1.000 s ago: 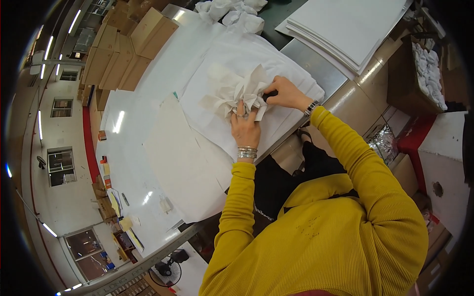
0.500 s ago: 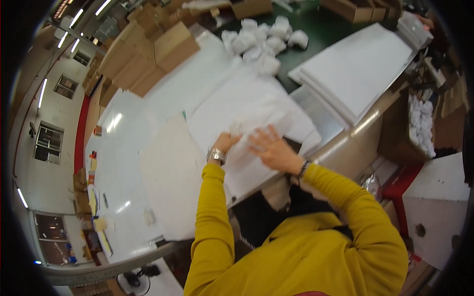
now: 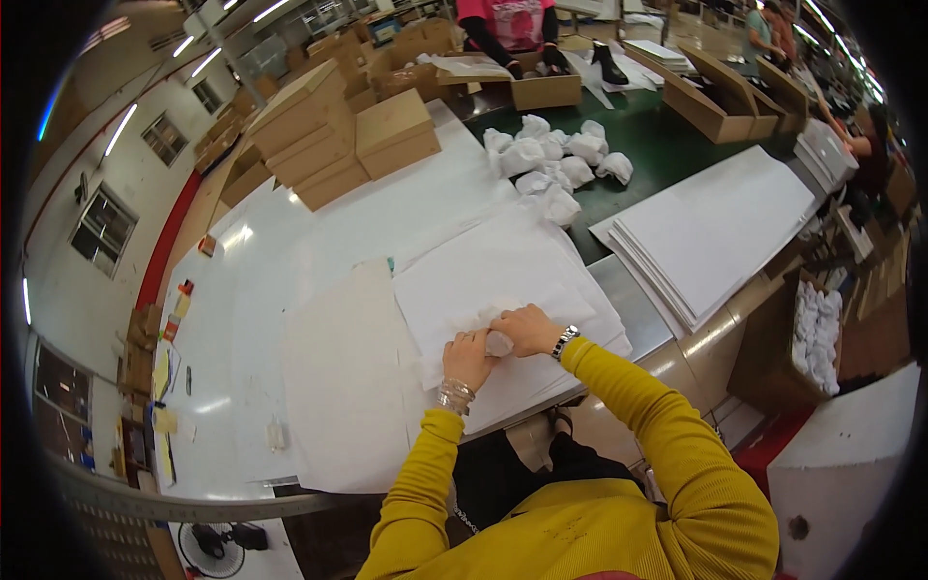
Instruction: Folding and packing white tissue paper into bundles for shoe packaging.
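A crumpled wad of white tissue paper (image 3: 498, 340) sits between the two hands, just below the picture's centre, on top of a stack of white paper sheets (image 3: 503, 280) that lies on the near edge of the white worktable (image 3: 290, 290). The left hand (image 3: 468, 358) presses in from seven o'clock of the wad, fingers curled over the paper, a beaded bracelet at the wrist. The right hand (image 3: 527, 329) closes over it from three o'clock, fingers bent around the wad, a metal watch on the wrist. Both hands grip the one wad; both forearms wear mustard-yellow sleeves and rise from the lower edge.

At nine o'clock of the hands lies one large off-white sheet (image 3: 343, 387), flat on the table. At two o'clock a second stack of white boards (image 3: 715, 232) rests slanted across the green surface (image 3: 667, 155). At four o'clock one open brown carton (image 3: 812, 338) stands on the floor, holding many white wads.

Farther off, at twelve o'clock, about ten finished white paper balls (image 3: 556, 159) cluster on the green surface. At eleven o'clock three closed tan cardboard boxes (image 3: 338, 130) are piled together. Beyond them, at the top, another person in a pink top (image 3: 503, 19) works at an open flat box (image 3: 527, 85). At one o'clock one more open carton (image 3: 720, 97) lies empty-sided.
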A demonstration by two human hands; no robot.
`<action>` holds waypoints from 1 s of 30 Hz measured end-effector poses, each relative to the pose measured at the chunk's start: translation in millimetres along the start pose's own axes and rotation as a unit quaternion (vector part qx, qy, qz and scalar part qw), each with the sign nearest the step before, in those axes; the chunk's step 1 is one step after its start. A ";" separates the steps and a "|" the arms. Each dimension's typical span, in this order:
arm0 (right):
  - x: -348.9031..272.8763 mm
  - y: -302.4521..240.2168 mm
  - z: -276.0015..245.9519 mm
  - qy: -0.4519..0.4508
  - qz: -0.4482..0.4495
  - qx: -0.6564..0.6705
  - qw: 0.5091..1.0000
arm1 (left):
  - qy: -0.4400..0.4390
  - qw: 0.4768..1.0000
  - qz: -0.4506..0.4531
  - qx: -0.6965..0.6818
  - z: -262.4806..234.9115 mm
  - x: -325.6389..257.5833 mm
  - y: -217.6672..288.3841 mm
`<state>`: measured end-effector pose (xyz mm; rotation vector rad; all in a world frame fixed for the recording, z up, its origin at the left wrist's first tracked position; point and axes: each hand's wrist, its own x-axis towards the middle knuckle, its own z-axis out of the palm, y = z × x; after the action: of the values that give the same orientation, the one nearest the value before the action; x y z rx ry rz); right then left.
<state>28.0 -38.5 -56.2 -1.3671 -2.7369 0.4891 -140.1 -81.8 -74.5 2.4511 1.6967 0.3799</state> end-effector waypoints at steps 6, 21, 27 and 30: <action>17.6 6.7 -7.6 -0.172 0.000 0.057 0.983 | -0.269 0.914 -0.035 -0.302 -1.1 26.5 -68.9; 19.3 17.2 13.5 0.040 -0.095 -0.107 0.989 | -0.131 0.983 -0.101 -0.081 -6.8 45.4 -43.0; 32.1 29.1 16.7 -0.045 0.074 -0.126 0.988 | 0.247 0.964 0.020 0.097 65.9 32.5 -8.0; 59.0 106.1 21.4 -0.119 0.034 -0.050 0.991 | 0.398 0.910 0.010 0.112 59.0 10.8 -4.6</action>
<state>70.2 61.9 -114.1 -1.5228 -2.9466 0.5592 -124.0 -68.3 -130.9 2.6609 2.0652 1.4229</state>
